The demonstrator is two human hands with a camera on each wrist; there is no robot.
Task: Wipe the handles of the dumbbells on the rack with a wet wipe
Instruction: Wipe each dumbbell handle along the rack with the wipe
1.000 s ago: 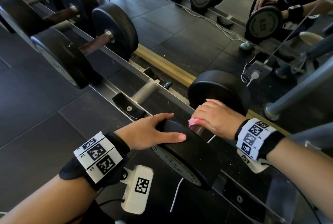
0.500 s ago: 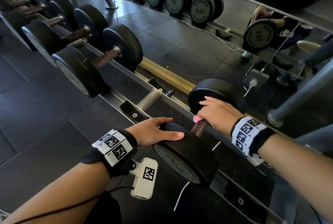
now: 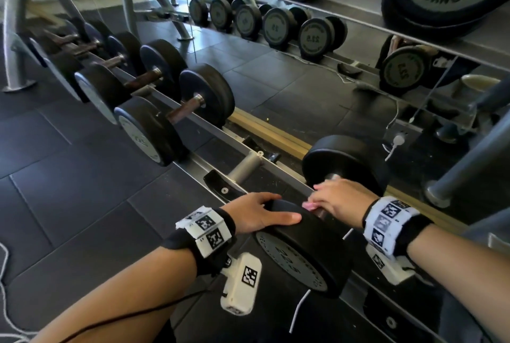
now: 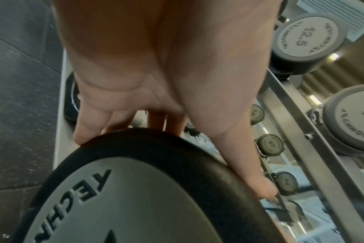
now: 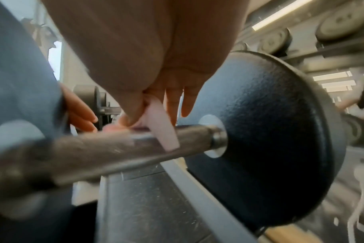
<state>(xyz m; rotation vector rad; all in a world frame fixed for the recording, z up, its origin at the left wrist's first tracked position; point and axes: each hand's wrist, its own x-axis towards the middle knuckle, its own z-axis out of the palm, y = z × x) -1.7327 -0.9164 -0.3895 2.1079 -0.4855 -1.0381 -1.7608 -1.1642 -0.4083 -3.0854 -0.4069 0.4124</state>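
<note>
My left hand [image 3: 255, 214] lies flat-fingered on the near black head of the dumbbell [image 3: 306, 246] at the rack's [image 3: 209, 169] right end; my right hand [image 3: 338, 199] pinches the pink wipe [image 5: 160, 129] onto its worn handle [image 5: 106, 151] (an empty cradle [image 3: 220, 185] sits just left).
</note>
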